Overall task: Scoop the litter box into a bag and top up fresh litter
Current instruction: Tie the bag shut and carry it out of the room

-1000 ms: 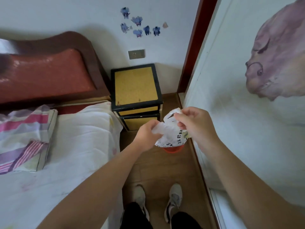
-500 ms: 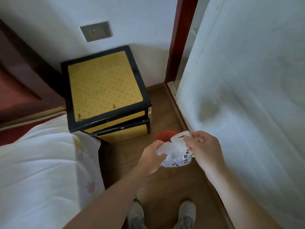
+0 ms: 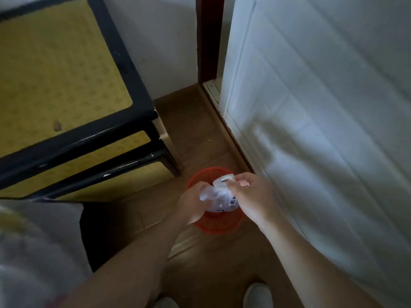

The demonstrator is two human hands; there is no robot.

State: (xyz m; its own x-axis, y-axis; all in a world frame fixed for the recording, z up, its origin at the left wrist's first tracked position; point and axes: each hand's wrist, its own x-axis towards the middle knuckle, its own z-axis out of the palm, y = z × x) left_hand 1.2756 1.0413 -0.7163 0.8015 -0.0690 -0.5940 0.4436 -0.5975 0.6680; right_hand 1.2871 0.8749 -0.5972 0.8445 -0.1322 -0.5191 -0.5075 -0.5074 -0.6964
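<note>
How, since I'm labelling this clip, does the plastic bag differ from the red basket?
The plastic bag is white, crumpled and printed; the red basket is round and ribbed. The bag is gripped by the left hand and right hand; the basket stands on the floor.

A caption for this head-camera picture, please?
Left hand and right hand hold a crumpled plastic bag over a red basket.

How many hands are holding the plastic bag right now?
2. The left hand grips the plastic bag on its left side; the right hand pinches its top edge, both over the red basket.
</note>
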